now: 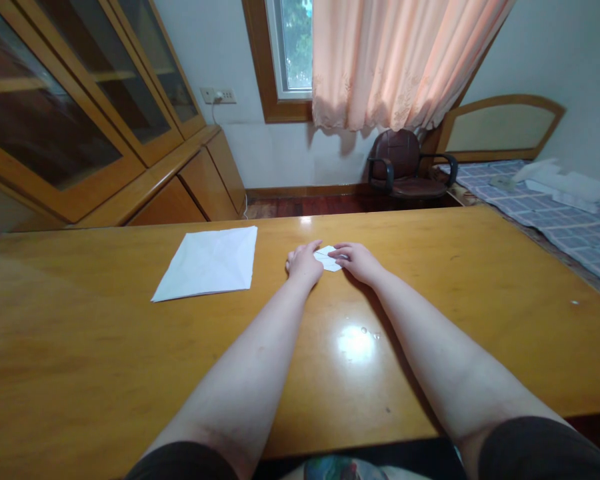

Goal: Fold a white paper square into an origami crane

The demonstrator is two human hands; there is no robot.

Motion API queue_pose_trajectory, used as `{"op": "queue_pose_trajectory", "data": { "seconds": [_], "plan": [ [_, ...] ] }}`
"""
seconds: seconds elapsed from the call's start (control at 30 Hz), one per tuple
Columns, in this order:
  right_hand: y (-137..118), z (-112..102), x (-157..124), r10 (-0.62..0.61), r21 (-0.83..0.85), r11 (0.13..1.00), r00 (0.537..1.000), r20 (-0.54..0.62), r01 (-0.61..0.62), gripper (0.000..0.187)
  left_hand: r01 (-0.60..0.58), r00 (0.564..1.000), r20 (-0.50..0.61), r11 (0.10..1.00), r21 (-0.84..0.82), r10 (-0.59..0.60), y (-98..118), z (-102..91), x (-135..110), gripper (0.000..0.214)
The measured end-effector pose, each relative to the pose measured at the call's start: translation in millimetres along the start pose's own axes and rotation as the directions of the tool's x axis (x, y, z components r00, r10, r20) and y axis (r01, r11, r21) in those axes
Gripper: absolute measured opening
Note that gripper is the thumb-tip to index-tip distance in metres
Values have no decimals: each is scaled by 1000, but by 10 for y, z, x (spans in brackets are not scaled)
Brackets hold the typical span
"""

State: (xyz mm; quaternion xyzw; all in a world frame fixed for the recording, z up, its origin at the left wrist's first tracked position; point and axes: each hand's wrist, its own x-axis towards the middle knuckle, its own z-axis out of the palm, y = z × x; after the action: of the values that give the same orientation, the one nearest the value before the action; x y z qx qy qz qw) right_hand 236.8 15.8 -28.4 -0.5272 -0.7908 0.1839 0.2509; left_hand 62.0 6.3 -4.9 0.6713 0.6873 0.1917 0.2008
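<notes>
White paper point(207, 262) lies flat on the desk point(105, 367). Left hand point(305, 262): fingers spread apart at the left edge of a small folded paper point(327, 259), which rests between both hands. Right hand point(359, 262): fingers bent over its right part; cannot tell whether gripping.

Desk point(480, 267): room to pass between my left hand point(304, 262) and the sheets point(210, 263); wider room to the right of my right hand point(361, 263). Obstacles: sheets, lying flat; my forearms point(265, 347), slanting across the near half; small paper point(329, 263), between my hands.
</notes>
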Motion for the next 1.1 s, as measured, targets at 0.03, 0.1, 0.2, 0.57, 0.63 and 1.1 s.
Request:
{"op": "queue_pose_trajectory", "data": {
  "seconds": [0.03, 0.1, 0.2, 0.57, 0.63, 1.1],
  "plan": [
    [-1, -1, -2, 5, 3, 1000, 1000, 1, -5, 25, 4, 1000, 3, 1000, -13, -4, -8, -4, 8, 53],
    [-5, -7, -6, 10, 5, 1000, 1000, 8, -10, 25, -6, 1000, 16, 999, -32, 6, -33, -13, 31, 52],
    [-26, -27, -9, 14, -3, 1000, 1000, 15, -14, 26, -66, 996, 60, 997, -42, 69, -93, -19, 77, 51],
    [-63, -31, -14, 36, 17, 999, 999, -20, -35, 24, -137, 980, -136, 987, 86, 147, -2, -49, -10, 22],
    [-63, -23, -13, 55, 26, 998, 998, -31, -54, 26, -193, 980, -31, 974, 122, 198, 31, -50, -38, 19],
    [-169, 2, -45, 187, -36, 981, 978, -90, -191, 35, -186, 981, 88, 971, 152, 175, 39, -21, -5, 19]
  ]
}}
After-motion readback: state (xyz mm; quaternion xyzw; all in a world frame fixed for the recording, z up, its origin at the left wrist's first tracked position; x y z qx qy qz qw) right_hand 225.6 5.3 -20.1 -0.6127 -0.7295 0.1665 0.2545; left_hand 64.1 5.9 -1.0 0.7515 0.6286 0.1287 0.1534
